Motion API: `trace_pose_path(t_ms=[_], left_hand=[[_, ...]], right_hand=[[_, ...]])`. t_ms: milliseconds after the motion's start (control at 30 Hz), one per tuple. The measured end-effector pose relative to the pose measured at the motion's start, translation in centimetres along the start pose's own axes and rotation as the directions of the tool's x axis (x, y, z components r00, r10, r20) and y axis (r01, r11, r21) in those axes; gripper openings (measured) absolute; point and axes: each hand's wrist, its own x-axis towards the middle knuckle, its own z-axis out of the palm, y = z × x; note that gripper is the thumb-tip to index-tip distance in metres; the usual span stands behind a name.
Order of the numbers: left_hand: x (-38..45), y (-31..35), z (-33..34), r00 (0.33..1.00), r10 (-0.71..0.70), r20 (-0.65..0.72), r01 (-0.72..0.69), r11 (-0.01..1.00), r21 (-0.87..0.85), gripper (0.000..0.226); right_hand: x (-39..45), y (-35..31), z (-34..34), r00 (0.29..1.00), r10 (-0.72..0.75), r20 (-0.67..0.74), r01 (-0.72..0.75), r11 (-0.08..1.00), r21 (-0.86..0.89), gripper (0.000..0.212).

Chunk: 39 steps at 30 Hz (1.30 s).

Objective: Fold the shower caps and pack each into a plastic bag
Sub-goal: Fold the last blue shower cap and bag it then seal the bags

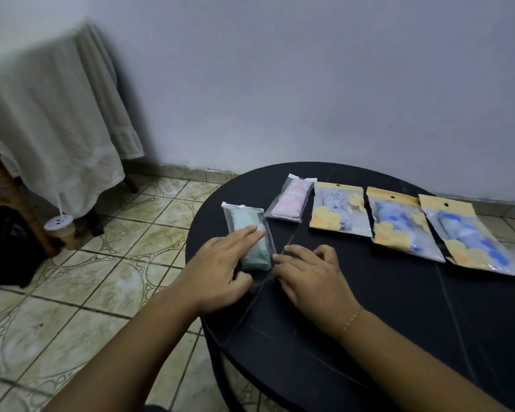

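Partly hidden under the flat, spread left hand (pixel 220 263), the green shower cap (pixel 252 237) in its clear plastic bag (pixel 244 214) lies lengthwise away from the person at the black table's (pixel 399 307) left edge; the right hand's (pixel 312 275) curled fingers touch the bag's near corner, gripping nothing visible.

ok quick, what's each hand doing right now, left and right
Left hand: open, fingers flat on the green cap's bag, pressing rather than gripping.
Right hand: fingers curled, tips at the bag's near edge; whether it pinches the plastic cannot be told.
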Motion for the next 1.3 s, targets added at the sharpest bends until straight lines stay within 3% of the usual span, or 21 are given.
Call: trace_pose_path(t_ms=[233,367,533,800,900,1067,1300], left_hand=[[-2.6,3.5,1.4,0.997,0.065,0.032,-0.065,0.998,0.004,0.071],[-3.3,5.8,2.4,0.978,0.206,0.010,-0.207,0.976,0.075,0.061],[-4.4,8.4,3.9,0.961,0.219,0.171,-0.218,0.976,-0.026,0.073],[-4.8,10.0,4.2,0.905,0.265,0.332,-0.305,0.949,0.075,0.082],[-5.1,10.4,4.7,0.912,0.295,0.284,-0.330,0.940,0.083,0.083],[-5.8,10.8,5.7,0.930,0.364,0.052,-0.367,0.922,0.122,0.058],[-5.5,10.9,6.2,0.933,0.360,0.011,-0.361,0.933,0.018,0.043]], right_hand=[[-5.1,0.6,-4.3,1.000,-0.019,0.009,0.019,0.999,0.026,0.018],[-7.9,1.2,-6.1,0.999,-0.030,0.032,0.029,0.999,0.040,0.019],[-10.9,2.0,-8.2,0.997,-0.024,0.070,0.020,0.998,0.061,0.017],[-13.7,2.1,-10.2,0.991,0.077,0.112,-0.097,0.978,0.187,0.010],[-13.9,1.7,-10.5,0.982,0.149,0.120,-0.174,0.954,0.243,0.009],[-14.0,1.3,-11.2,0.961,0.237,0.139,-0.271,0.906,0.325,0.010],[-13.3,1.4,-11.0,0.907,0.357,0.223,-0.419,0.814,0.402,0.031]])
